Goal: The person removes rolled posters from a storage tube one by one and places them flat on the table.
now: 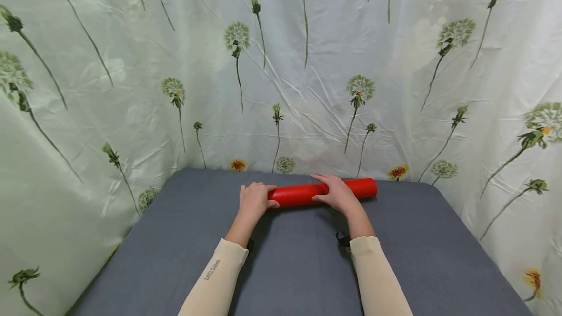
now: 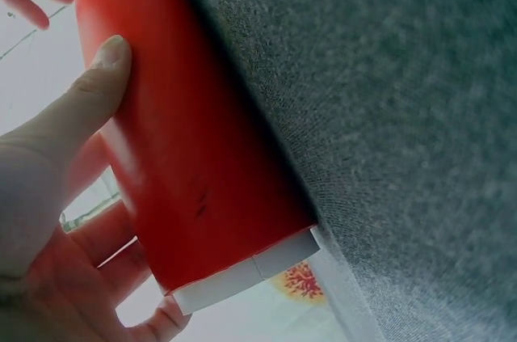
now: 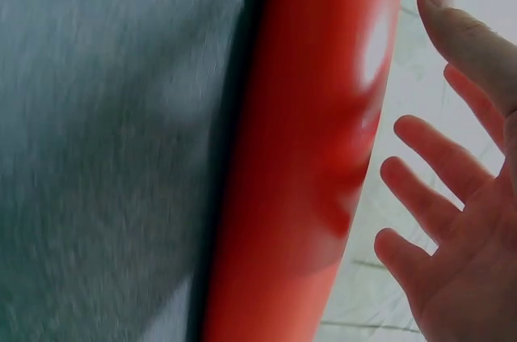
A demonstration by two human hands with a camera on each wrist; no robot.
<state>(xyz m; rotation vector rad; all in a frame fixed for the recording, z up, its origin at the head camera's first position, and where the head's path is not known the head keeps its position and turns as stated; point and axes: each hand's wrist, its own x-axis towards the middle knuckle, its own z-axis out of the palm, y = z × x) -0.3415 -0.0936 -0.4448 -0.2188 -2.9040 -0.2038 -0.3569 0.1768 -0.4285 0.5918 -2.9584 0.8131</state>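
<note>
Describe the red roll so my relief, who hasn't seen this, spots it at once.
Find the grey table before the flowered curtain and look near its far edge. A long red roll lies crosswise there, the left hand holding one end, the right hand close by. Its smooth, solid red sets it apart from the grey table and pale curtain.

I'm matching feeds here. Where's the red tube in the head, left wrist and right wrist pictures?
Head: red tube just below centre, lying roughly crosswise.
Left wrist: red tube left of centre, slanting from the top edge to lower centre.
Right wrist: red tube right of centre, running top to bottom.
Shared landmark: grey tabletop.
</note>
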